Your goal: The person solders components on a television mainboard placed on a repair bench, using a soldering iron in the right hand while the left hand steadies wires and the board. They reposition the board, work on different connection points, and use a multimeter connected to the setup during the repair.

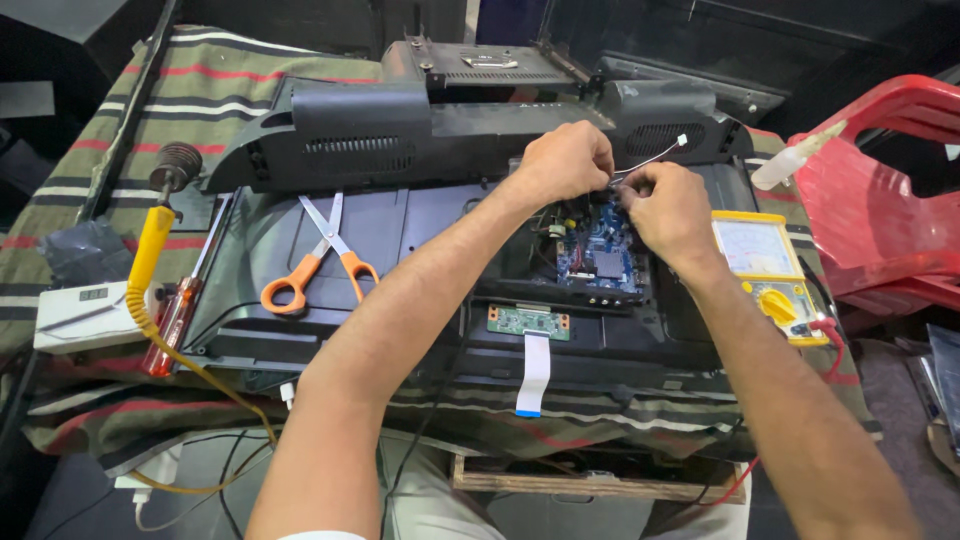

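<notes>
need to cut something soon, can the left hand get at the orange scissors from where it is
Probably yes: the orange scissors lie uncovered on the panel beside the left hand, with nothing between them.

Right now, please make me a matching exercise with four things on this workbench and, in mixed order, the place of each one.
Things:
1. scissors with orange handles
2. yellow multimeter
3. blue circuit board
4. white flat ribbon cable

Places:
A. just under the left hand and the right hand
B. at the right edge of the panel, beside the right wrist
C. hanging from the small green board over the front edge
D. lying open on the dark back panel, left of the left forearm

Pairs: 1-D, 2-B, 3-A, 4-C
</notes>
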